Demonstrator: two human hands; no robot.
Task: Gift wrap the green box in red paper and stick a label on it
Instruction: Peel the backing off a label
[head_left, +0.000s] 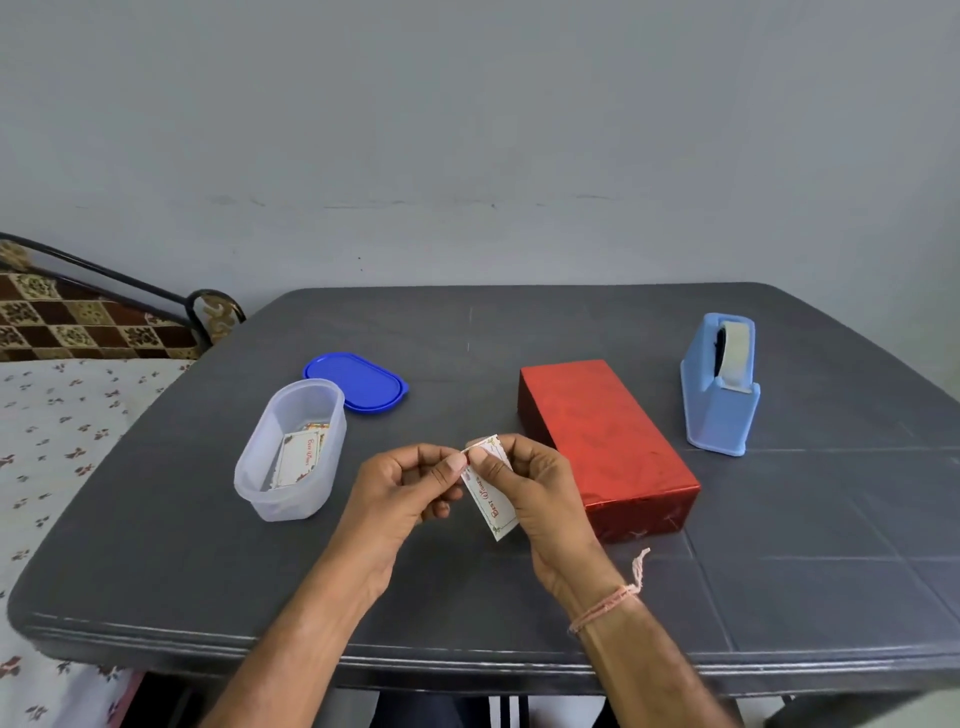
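both hands pinch the label (491, 493) above the table's (779, 597) near edge, left hand (410, 493) at its top corner, right hand (535, 493) gripping it; the red-wrapped box (605, 441) sits mid-table, so only sticking remains.

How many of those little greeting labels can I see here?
2 for certain: the held label, pinched between left hand and right hand, and the tub label lying in the clear tub. An edge under it suggests more, hidden.
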